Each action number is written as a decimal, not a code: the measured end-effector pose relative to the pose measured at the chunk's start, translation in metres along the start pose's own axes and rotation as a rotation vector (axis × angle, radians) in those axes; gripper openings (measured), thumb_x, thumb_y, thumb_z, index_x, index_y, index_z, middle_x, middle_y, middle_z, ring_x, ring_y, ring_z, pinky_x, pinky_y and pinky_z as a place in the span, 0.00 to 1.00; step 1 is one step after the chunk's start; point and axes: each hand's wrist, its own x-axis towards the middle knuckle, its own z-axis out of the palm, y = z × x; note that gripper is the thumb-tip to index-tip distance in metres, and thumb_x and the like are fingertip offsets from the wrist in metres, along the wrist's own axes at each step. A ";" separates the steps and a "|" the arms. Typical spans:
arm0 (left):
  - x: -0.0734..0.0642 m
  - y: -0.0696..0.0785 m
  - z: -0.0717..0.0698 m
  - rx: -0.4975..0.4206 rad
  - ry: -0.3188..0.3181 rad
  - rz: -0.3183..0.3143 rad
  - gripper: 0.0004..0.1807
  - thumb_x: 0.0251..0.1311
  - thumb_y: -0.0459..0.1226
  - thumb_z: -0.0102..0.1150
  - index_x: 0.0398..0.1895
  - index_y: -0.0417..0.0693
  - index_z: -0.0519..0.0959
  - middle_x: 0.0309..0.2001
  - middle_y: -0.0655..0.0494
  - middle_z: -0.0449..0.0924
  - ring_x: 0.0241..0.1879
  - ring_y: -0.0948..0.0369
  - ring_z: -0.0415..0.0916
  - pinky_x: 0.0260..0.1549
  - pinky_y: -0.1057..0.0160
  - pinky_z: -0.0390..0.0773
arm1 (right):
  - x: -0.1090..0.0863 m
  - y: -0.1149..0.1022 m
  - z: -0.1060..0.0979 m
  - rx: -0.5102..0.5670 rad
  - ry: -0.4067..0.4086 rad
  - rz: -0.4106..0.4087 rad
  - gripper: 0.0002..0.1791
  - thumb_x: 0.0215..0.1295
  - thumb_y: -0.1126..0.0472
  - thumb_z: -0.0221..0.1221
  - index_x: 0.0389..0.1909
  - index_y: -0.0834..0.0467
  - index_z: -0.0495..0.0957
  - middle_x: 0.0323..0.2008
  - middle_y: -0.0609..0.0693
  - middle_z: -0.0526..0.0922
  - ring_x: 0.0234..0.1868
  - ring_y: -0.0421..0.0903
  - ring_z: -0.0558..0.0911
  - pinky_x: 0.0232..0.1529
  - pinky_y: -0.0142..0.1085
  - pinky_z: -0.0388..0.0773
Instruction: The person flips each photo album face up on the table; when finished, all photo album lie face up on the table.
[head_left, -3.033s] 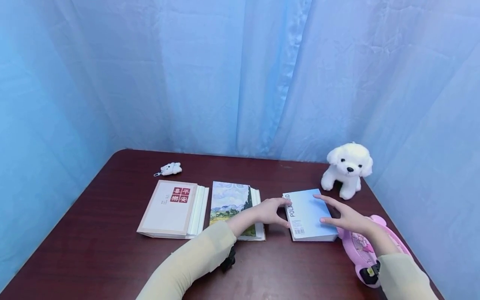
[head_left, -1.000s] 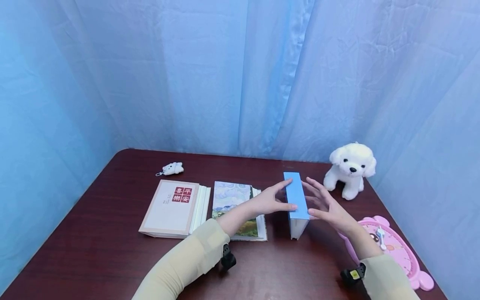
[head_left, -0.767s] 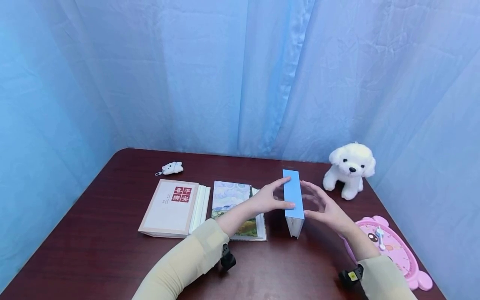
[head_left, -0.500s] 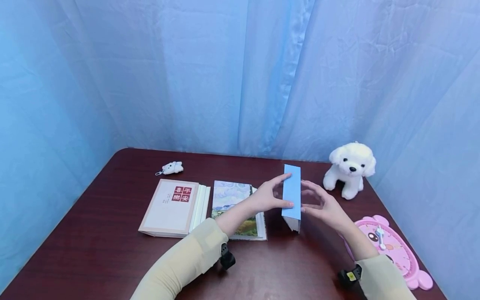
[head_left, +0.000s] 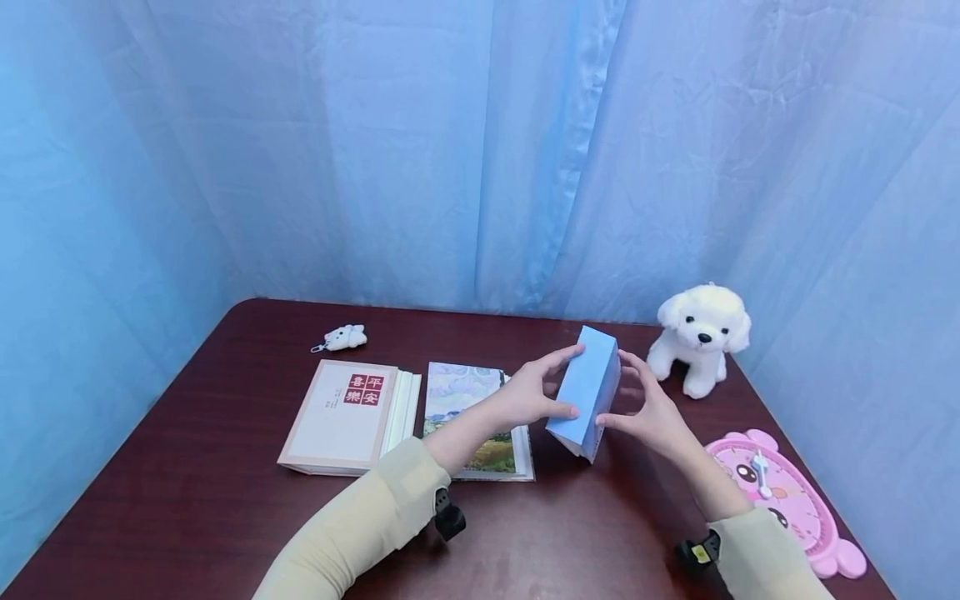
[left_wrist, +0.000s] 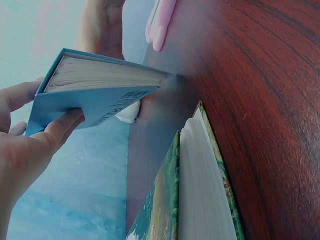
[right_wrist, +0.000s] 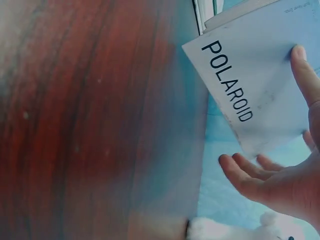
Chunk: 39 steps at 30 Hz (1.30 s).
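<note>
A light-blue photo album [head_left: 587, 385] with POLAROID on its cover [right_wrist: 270, 85] stands tilted, spine uppermost, between both hands. My left hand [head_left: 527, 395] grips it at the spine; in the left wrist view the thumb lies on one cover and fingers reach over the spine. On the other side, my right hand [head_left: 654, 421] rests its thumb on the POLAROID cover, while its fingers stay spread loosely by the far edge. The page ends [left_wrist: 100, 75] face the left wrist camera. Whether the album's lower edge touches the table cannot be told.
A landscape-painting album [head_left: 465, 392] lies under the left forearm, beside a cream album with red characters [head_left: 341, 417]. A white keychain plush [head_left: 345, 337] lies behind. At the right are a white toy dog [head_left: 701, 333] and a pink clock [head_left: 795, 508]. Blue curtains hang behind the table [head_left: 172, 467].
The blue album lay flat at first, cover up; both hands have raised it spine-up. In the last half second its spine has turned, far end rightward and near end leftward.
</note>
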 end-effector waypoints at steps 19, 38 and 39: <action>-0.001 0.000 -0.014 -0.012 0.021 0.114 0.42 0.56 0.29 0.63 0.71 0.65 0.59 0.67 0.52 0.63 0.59 0.53 0.71 0.44 0.59 0.80 | 0.002 -0.014 -0.009 0.069 0.008 0.014 0.56 0.57 0.62 0.66 0.74 0.37 0.36 0.63 0.64 0.61 0.46 0.47 0.80 0.37 0.34 0.80; -0.001 -0.013 -0.022 -0.061 -0.004 0.079 0.45 0.54 0.29 0.65 0.71 0.70 0.56 0.65 0.49 0.64 0.54 0.56 0.75 0.34 0.56 0.83 | 0.003 -0.015 -0.022 0.111 -0.077 -0.027 0.40 0.60 0.65 0.63 0.70 0.52 0.55 0.51 0.64 0.73 0.39 0.39 0.81 0.32 0.36 0.81; -0.001 -0.015 -0.022 -0.073 -0.009 0.075 0.45 0.54 0.29 0.65 0.70 0.70 0.56 0.65 0.49 0.64 0.53 0.56 0.76 0.34 0.56 0.83 | 0.003 -0.014 -0.023 0.129 -0.092 -0.011 0.40 0.60 0.64 0.63 0.71 0.51 0.54 0.51 0.65 0.74 0.39 0.40 0.82 0.32 0.37 0.82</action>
